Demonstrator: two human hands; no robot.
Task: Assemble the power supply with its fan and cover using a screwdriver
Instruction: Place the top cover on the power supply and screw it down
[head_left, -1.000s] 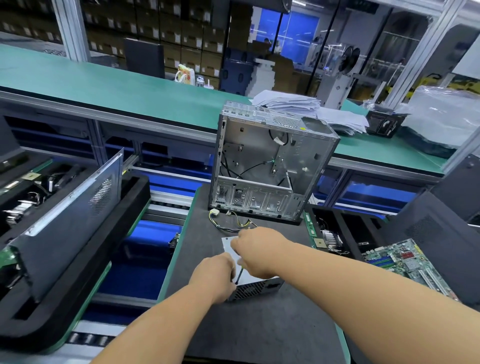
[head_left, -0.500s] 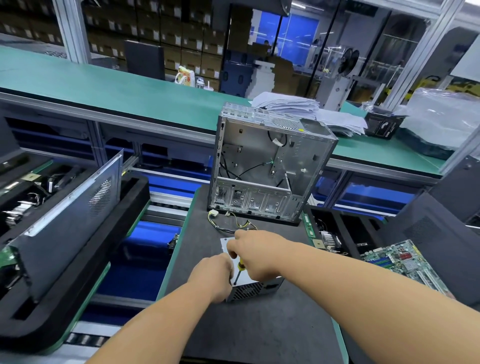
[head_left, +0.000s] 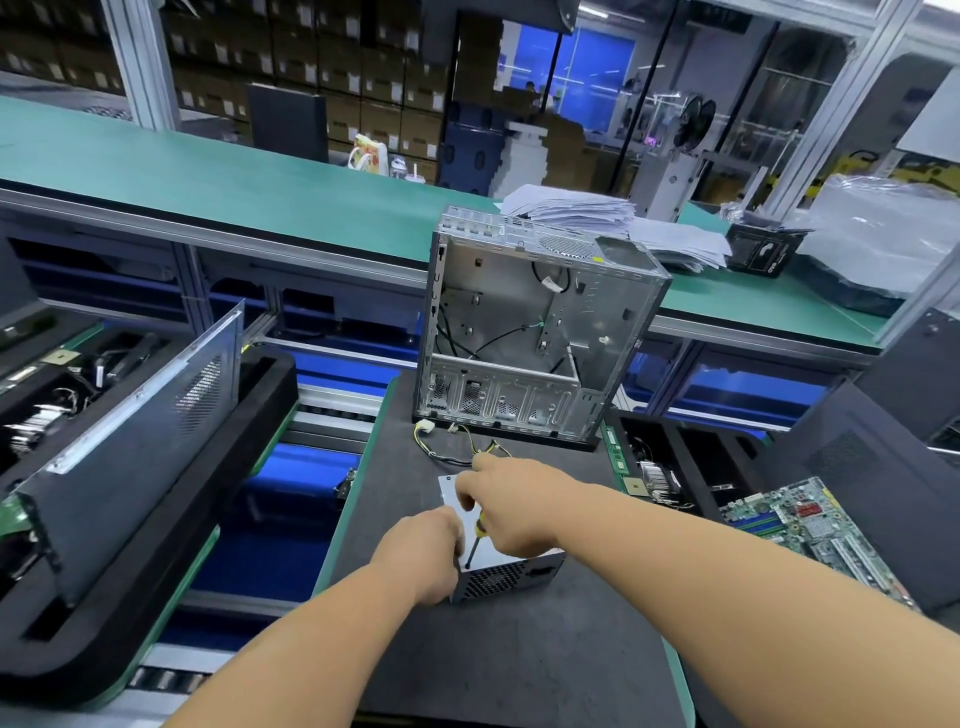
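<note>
Since 0.5 s ago the right hand (head_left: 511, 506) has tipped the screwdriver (head_left: 475, 540) a bit more upright, so more of its dark shaft and yellow-orange collar show, tip now down at the near top edge of the PSU; left hand barely shifted.

Largest first: long green-topped counter (head_left: 208, 176) runs across the back w/ a messy stack of white papers (head_left: 597, 213) and a small black box on it. Nearer, a dark grey mat-covered counter (head_left: 519, 649) carries the work. At its far end stands an open silver metal computer case (head_left: 540, 332), upright, side panel off, black cables inside. Left of the mat, a black perforated metal side panel (head_left: 130, 415) leans tilted in a black foam tray. Right side: green motherboard (head_left: 810, 525) lying flat, well apart from the hands.

Centre of the mat, near the case but not touching: small silver box-shaped power supply (head_left: 498, 574), vent grille facing the camera, yellow/black wire bundle (head_left: 452, 447) trailing toward the case.

Left hand (head_left: 421, 551): fingers curled over the PSU's left top edge, gripping it. Right hand: fingers wrapped round the screwdriver handle, index finger stretched out forward. Handle itself mostly hidden by the hand.
</note>
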